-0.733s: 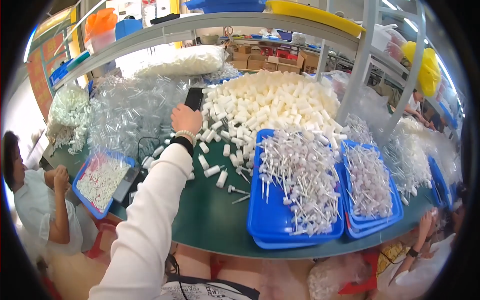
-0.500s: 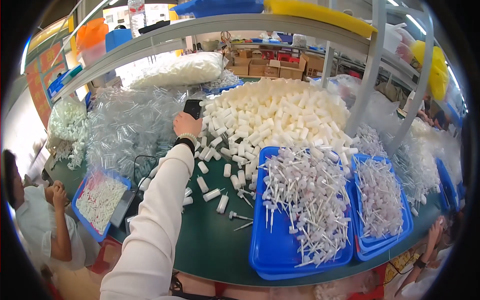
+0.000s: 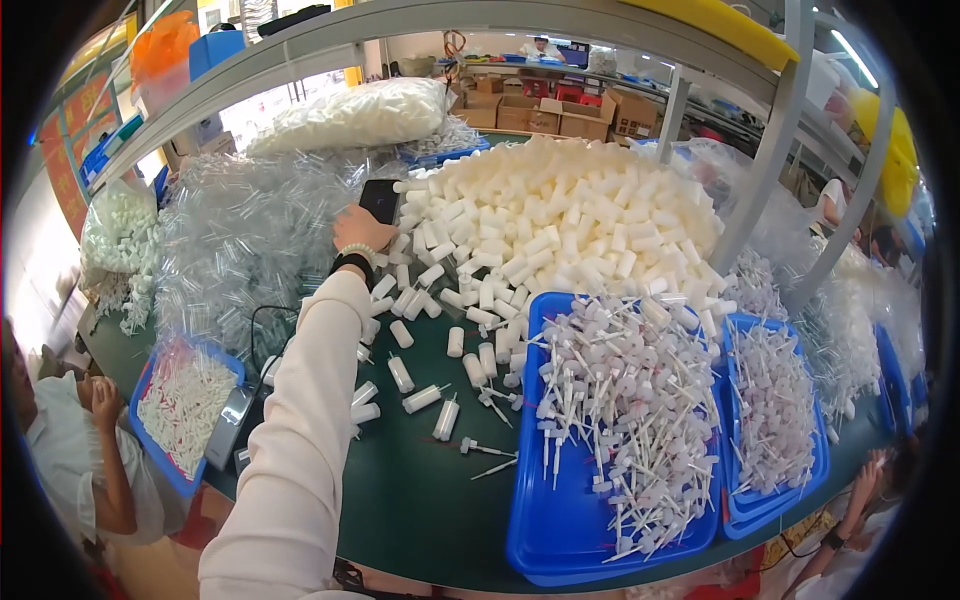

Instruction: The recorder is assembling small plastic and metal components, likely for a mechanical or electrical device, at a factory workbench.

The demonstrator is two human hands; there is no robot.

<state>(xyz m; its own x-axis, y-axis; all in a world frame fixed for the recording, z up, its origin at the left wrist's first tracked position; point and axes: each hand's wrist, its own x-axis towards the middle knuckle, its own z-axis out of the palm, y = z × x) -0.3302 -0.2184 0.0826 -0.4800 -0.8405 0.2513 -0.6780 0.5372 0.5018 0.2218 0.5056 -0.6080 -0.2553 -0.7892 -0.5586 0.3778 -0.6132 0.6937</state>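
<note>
My left hand [image 3: 362, 230] reaches far out over the table, a beaded bracelet and a black band at its wrist. Its fingers are curled against the lower end of a dark phone [image 3: 379, 199], partly hidden behind the hand. The phone lies between a heap of clear plastic tubes [image 3: 240, 240] on the left and a big pile of white cylindrical bottles [image 3: 560, 210] on the right. Loose bottles [image 3: 401, 375] lie nearer to me, below the hand. My right hand is out of view.
A blue tray [image 3: 545, 520] of white stemmed caps stands at the right front, with smaller stacked blue trays [image 3: 750, 520] beside it. At left are a blue tray of small white parts [image 3: 190, 410] and a grey device [image 3: 232, 425]. Metal shelf posts [image 3: 765, 150] rise on the right. People sit at both sides.
The whole view has shifted slightly. My left hand stays at the phone, with little movement against it. The trays and piles look the same.
</note>
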